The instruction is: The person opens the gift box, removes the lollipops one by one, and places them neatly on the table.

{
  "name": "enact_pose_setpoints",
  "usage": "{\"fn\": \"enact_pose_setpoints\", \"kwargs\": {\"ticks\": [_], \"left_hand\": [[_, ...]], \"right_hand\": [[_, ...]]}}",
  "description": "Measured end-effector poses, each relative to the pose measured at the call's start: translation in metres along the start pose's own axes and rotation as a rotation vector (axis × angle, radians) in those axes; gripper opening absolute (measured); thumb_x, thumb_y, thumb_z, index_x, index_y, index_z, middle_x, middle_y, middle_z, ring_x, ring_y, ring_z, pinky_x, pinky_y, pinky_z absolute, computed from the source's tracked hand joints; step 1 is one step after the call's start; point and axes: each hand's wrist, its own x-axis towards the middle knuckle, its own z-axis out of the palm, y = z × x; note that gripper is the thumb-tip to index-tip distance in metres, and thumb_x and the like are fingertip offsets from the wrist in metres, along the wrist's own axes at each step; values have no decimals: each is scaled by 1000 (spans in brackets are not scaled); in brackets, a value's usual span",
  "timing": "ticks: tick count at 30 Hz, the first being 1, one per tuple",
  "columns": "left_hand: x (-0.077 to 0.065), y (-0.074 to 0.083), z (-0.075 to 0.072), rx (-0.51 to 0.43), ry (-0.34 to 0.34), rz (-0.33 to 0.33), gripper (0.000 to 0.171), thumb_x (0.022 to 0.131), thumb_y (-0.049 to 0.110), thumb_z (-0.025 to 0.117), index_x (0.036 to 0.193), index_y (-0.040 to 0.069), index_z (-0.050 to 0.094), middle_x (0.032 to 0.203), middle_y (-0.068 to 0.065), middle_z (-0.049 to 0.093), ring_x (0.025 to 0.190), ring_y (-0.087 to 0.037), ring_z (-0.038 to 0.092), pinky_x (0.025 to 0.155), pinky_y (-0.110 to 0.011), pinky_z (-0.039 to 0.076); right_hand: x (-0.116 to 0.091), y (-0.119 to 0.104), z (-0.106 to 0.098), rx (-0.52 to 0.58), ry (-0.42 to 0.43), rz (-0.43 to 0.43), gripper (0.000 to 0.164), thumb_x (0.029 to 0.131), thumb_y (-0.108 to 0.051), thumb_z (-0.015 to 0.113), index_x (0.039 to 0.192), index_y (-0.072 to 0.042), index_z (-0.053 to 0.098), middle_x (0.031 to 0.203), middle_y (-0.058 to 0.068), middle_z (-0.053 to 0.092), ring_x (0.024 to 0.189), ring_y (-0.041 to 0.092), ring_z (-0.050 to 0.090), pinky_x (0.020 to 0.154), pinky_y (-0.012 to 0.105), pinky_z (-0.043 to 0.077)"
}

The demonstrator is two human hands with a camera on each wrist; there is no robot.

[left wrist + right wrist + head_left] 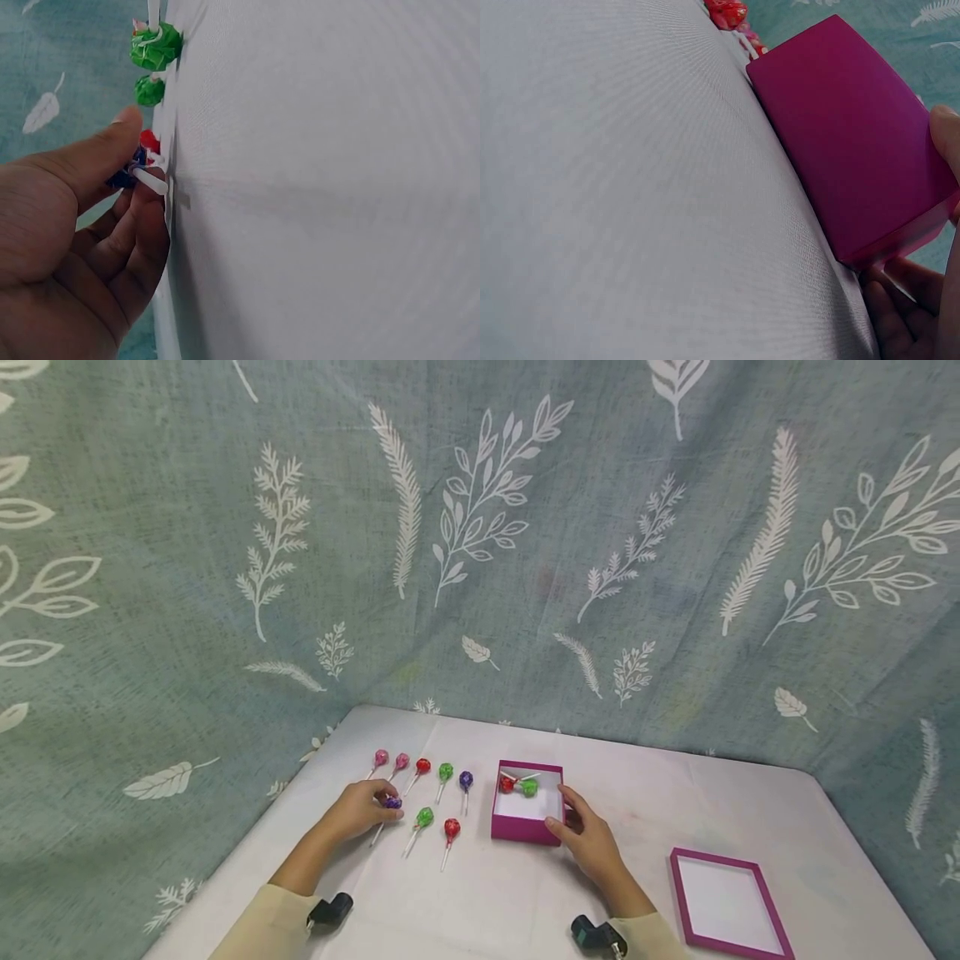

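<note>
My left hand (360, 810) pinches a purple lollipop (393, 802) by its wrapped head between thumb and fingers. Its white stick (151, 181) points toward the camera in the left wrist view. At the right side of a magenta box (525, 829), my right hand (588, 835) grips the corner, thumb at the front and fingers along the side. Inside the open box lie a red lollipop (507, 785) and a green lollipop (530, 788), sticks crossing. In the right wrist view, the box's magenta wall (847, 142) hides what is inside.
Several lollipops lie left of the box, among them a pink one (381, 757), a green one (424, 817) and a red one (452, 829). The magenta-rimmed lid (678, 893) lies at the right on the white table (465, 918). Leaf-patterned cloth (510, 635) hangs behind.
</note>
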Motion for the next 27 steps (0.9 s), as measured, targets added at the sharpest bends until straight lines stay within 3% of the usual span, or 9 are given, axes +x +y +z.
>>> {"fn": "enact_pose_setpoints", "kwargs": {"ticks": [9, 20, 27], "left_hand": [[4, -1, 4, -14, -30, -19, 27, 77, 25, 83, 96, 12, 68, 80, 0, 57, 70, -16, 53, 62, -32, 45], [6, -1, 9, 28, -41, -33, 28, 77, 28, 83, 96, 14, 69, 78, 1, 57, 70, -16, 52, 64, -33, 44], [6, -1, 7, 55, -59, -56, 31, 77, 32, 83, 97, 14, 68, 79, 0, 57, 71, -16, 52, 65, -34, 44]], "right_hand": [[0, 0, 0, 7, 1, 6, 68, 86, -42, 73, 146, -31, 43, 143, 12, 49, 119, 30, 56, 94, 48, 47], [1, 1, -2, -7, 1, 8, 74, 83, -54, 71, 147, -31, 43, 144, 12, 48, 119, 30, 56, 95, 48, 46], [1, 2, 0, 0, 4, -6, 71, 84, -49, 72, 146, -30, 44, 141, 12, 51, 117, 29, 57, 95, 49, 46]]}}
